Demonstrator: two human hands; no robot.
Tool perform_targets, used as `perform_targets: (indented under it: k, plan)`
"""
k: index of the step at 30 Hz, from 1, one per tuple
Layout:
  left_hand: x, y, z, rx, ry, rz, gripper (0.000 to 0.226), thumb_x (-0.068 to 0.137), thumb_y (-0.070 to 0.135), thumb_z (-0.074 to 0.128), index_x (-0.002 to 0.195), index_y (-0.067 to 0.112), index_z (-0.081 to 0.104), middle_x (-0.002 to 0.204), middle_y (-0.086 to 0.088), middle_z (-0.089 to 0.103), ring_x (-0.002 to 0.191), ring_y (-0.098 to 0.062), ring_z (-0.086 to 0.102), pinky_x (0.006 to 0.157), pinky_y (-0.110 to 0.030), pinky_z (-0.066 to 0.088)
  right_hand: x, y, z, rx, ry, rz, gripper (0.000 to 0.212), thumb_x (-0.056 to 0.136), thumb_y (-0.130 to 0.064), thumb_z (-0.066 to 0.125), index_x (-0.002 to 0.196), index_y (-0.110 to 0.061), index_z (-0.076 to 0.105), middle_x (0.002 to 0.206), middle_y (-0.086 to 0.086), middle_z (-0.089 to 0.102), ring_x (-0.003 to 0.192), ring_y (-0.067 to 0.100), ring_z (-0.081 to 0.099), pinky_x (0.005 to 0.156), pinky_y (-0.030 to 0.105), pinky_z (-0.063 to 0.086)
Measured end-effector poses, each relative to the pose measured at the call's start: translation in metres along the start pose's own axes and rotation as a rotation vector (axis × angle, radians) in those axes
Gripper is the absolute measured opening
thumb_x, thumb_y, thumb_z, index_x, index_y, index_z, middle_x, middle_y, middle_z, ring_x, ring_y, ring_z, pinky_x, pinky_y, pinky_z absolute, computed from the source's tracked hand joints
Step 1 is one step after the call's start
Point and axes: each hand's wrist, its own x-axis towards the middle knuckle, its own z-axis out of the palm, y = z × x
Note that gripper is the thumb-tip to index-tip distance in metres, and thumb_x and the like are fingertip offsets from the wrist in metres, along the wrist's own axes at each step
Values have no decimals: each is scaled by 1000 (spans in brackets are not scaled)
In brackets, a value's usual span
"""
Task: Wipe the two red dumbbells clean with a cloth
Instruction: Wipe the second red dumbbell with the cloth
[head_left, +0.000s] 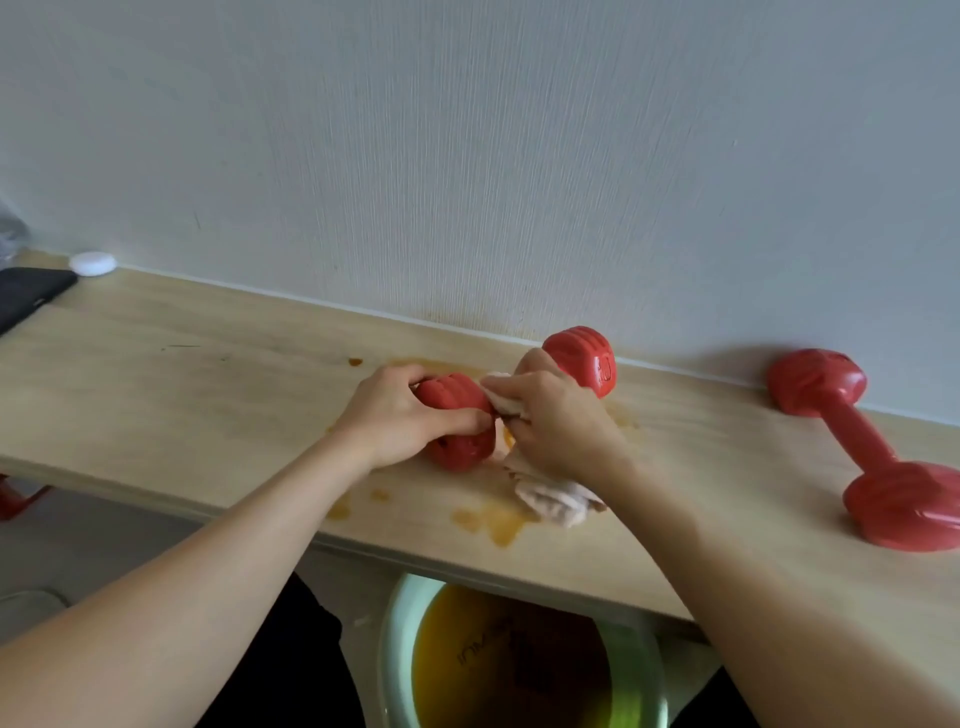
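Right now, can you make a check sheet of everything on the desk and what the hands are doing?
Surface: wooden desk against a white wall, with orange stains near the front edge.
Job's things: one red dumbbell lies in the middle, being wiped; second red dumbbell lies untouched at the right; pale cloth bunched round the handle.
Clutter: black phone and small white disc at far left.
Hands: left hand grips the near end of the middle dumbbell; right hand holds the cloth on the handle.
Cables: nothing seen.
Surroundings: green basin of yellow-orange liquid under the desk.
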Motion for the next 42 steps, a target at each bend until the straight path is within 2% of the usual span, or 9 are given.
perform_targets:
  k: [9,15,18,21,23,32,35,38,42]
  plan:
    - [-4,-3,3,-31,5,-21,55,59,51,82,102,21,65,99,8,67,94,-11,62,73,-21,43,14,41,0,-150,104,181,23,83,-1,45,84,-22,53,98,1,37,71,30,52,52,33,37]
    - [-20,-2,27,234,120,159,99,55,48,85,136,23,34,129,1,35,115,-15,44,92,-29,41,16,43,0,-133,92,206,21,83,-3,48,82,-23,53,99,2,38,72,30,52,53,32,35]
    - [-18,1,26,269,181,148,93,51,40,88,131,23,42,125,3,44,112,-17,49,84,-23,38,15,36,-3,-104,84,210,18,85,-5,48,87,-21,56,101,3,39,77,29,52,56,33,37]
    - [-13,5,20,191,187,79,86,46,42,88,122,27,52,119,6,55,104,-16,55,80,-25,41,7,10,0,28,-4,60,23,81,-6,46,75,-29,50,100,2,43,81,26,52,65,38,46]
    - [-12,5,18,151,180,61,82,45,41,88,119,29,56,114,8,59,101,-15,56,78,-24,41,2,-1,3,10,-38,21,18,82,-7,46,83,-24,52,101,1,41,79,28,54,64,39,47]
    - [-8,2,12,66,119,56,73,44,34,92,110,32,60,98,14,61,84,-5,57,62,-6,36,14,39,-1,-126,87,217,22,85,-3,47,89,-24,52,103,3,38,74,32,53,55,35,40]
    - [-9,3,10,57,105,56,72,45,36,92,109,34,60,96,14,60,84,-5,56,63,-8,36,8,29,-5,-75,63,193,18,85,-5,46,83,-23,46,100,3,37,76,34,55,58,37,43]
    - [-9,3,7,51,79,38,67,44,40,91,103,35,61,93,15,61,85,-7,58,64,-13,39,-3,3,0,-59,-46,60,19,84,-8,48,94,-25,52,103,1,39,78,31,56,60,37,46]
    - [-8,2,7,27,57,25,62,45,39,91,99,35,61,94,14,64,87,-8,61,67,-17,43,4,13,-3,-139,21,165,24,85,-4,48,93,-27,52,107,1,38,76,31,54,55,34,35]
